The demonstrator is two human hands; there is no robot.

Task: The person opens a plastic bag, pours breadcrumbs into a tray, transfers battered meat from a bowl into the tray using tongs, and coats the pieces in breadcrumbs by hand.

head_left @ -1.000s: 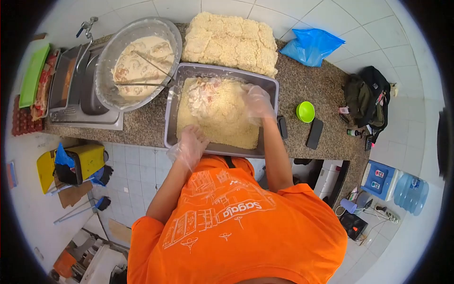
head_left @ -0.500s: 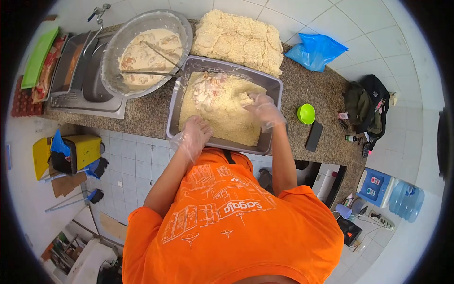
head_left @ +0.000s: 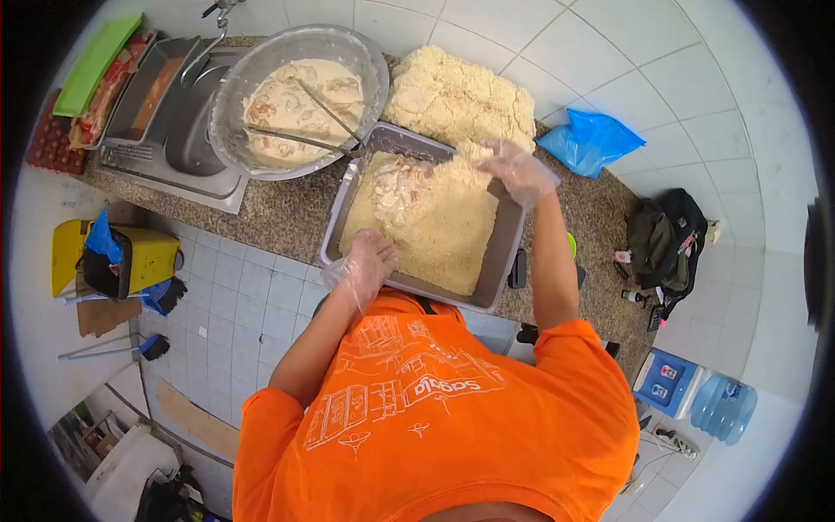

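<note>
While the left hand (head_left: 370, 257) lies palm-down at the near left side of the grey tray (head_left: 503, 250), over the crumbs (head_left: 444, 235), I see the right hand (head_left: 520, 171) up at the tray's far edge, pinching a crumb-coated piece (head_left: 472, 155) between its fingertips. That piece is in the upper middle of the frame, right of centre, just below the stacked pile (head_left: 461, 91). Whether the left hand grasps anything I cannot tell; its fingers look loosely bent and nothing shows in them. Just above it, a wet lump of meat (head_left: 400, 187) sits half-covered in the crumbs.

To my eye, the piece could slip, since the loose plastic glove (head_left: 532, 181) gives poor purchase, and coating could shed over the rim. Pressing hard against the pile might crack its crust or topple its edge. At upper left, the tongs (head_left: 300, 139) rest in the bowl (head_left: 224, 122) of batter (head_left: 304, 80), their joined end close to the tray; a nudge could drip batter onto the crumbs and clump them.
</note>
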